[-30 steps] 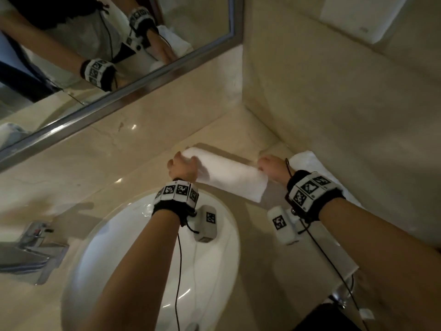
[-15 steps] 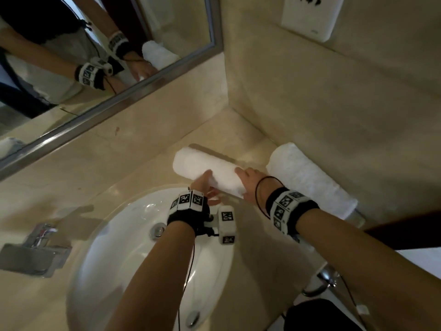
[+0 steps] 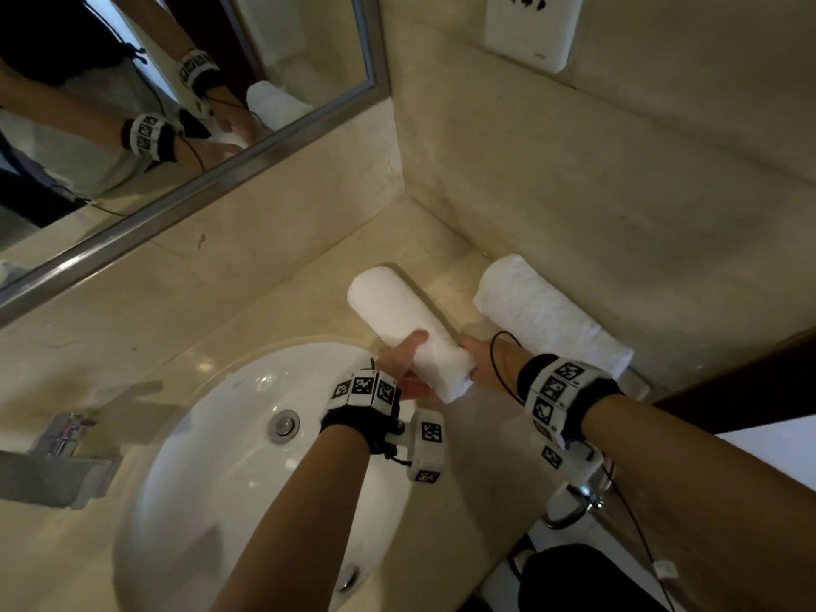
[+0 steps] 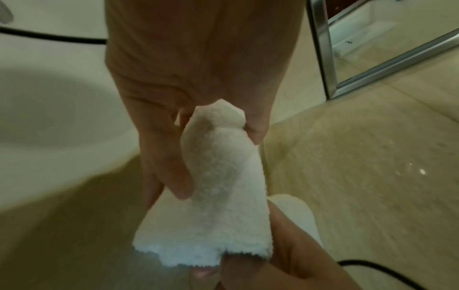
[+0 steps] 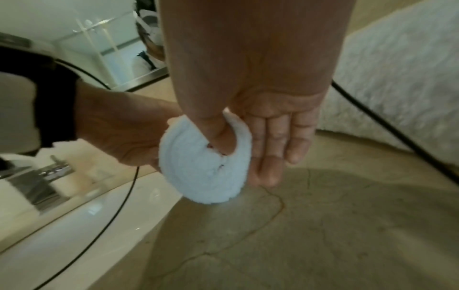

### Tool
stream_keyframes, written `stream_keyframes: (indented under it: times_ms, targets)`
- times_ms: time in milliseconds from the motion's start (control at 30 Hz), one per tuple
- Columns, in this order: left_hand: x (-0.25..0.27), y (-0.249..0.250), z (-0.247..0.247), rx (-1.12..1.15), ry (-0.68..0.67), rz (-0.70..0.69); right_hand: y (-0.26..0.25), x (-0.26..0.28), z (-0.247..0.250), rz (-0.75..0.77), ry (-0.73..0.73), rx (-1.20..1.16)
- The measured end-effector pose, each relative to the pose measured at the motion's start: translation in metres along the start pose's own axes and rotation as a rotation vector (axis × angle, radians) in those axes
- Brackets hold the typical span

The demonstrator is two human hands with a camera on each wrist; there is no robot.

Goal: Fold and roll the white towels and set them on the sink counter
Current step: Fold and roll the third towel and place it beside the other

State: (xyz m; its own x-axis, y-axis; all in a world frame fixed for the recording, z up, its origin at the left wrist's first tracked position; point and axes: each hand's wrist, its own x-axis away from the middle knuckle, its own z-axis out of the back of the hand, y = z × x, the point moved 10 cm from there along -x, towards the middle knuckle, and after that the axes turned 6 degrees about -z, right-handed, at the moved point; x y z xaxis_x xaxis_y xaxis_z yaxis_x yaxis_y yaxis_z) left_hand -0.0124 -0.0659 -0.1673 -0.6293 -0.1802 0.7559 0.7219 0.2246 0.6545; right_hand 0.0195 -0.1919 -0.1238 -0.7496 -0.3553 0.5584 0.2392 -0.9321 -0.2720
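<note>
A rolled white towel point(image 3: 399, 318) lies slanted over the beige sink counter point(image 3: 309, 298), just behind the basin. My left hand point(image 3: 406, 368) grips its near end from the left, thumb over the top and fingers point(image 4: 174, 172) underneath. My right hand point(image 3: 474, 362) holds the same end, with the thumb pushed into the spiral of the roll point(image 5: 198, 172) and the fingers point(image 5: 273, 149) against its outside. The near end hangs a little above the counter. A second rolled towel point(image 3: 552, 315) lies along the right wall.
The white basin point(image 3: 247, 457) sits below my left forearm, with a chrome faucet point(image 3: 57, 461) at the left. A mirror point(image 3: 176, 103) runs along the back wall and a white socket plate point(image 3: 530, 28) sits high on the right wall. A chrome ring point(image 3: 574, 501) hangs under my right wrist.
One second ago the towel lay flat across the counter, half rolled under both hands. It is now a full roll turned end-on, and both hands have shifted to its near end.
</note>
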Motion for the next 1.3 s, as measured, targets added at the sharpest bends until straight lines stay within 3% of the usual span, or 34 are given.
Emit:
stream_keyframes:
  times_ms: [100, 234, 367, 434, 534, 601, 701, 901, 1001, 1168, 1302]
  targets:
    - [0.003, -0.007, -0.018, -0.013, -0.059, 0.033, 0.022, 0.007, 0.011, -0.047, 0.053, -0.149]
    - [0.005, -0.014, -0.029, -0.137, -0.118, 0.040, 0.051, 0.029, 0.050, -0.054, 0.150, -0.963]
    - [0.017, -0.030, -0.044, -0.287, -0.180, 0.073, 0.083, 0.059, 0.085, -0.094, 0.410, -1.285]
    - [0.025, -0.038, -0.056, -0.328, -0.195, 0.101, 0.111, 0.069, 0.087, -0.245, 0.596, -1.250]
    - [0.032, -0.046, -0.072, -0.369, -0.228, 0.120, 0.140, 0.078, 0.071, -0.428, 0.665, -1.046]
    - [0.039, -0.049, -0.080, -0.386, -0.266, 0.118, 0.151, 0.083, 0.061, -0.497, 0.642, -0.875]
    - [0.047, -0.056, -0.088, -0.393, -0.311, 0.115, 0.153, 0.084, 0.056, -0.479, 0.571, -0.578]
    - [0.052, -0.057, -0.109, -0.396, -0.321, 0.093, 0.145, 0.091, 0.043, -0.443, 0.293, -0.238]
    - [0.047, -0.053, -0.116, -0.372, -0.282, 0.077, 0.152, 0.094, 0.043, -0.437, 0.298, -0.299]
    - [0.046, -0.043, -0.121, -0.357, -0.177, 0.059, 0.171, 0.099, 0.048, -0.438, 0.451, -0.639]
    - [0.044, -0.042, -0.116, -0.287, -0.067, 0.035, 0.172, 0.097, 0.051, -0.396, 0.475, -0.681]
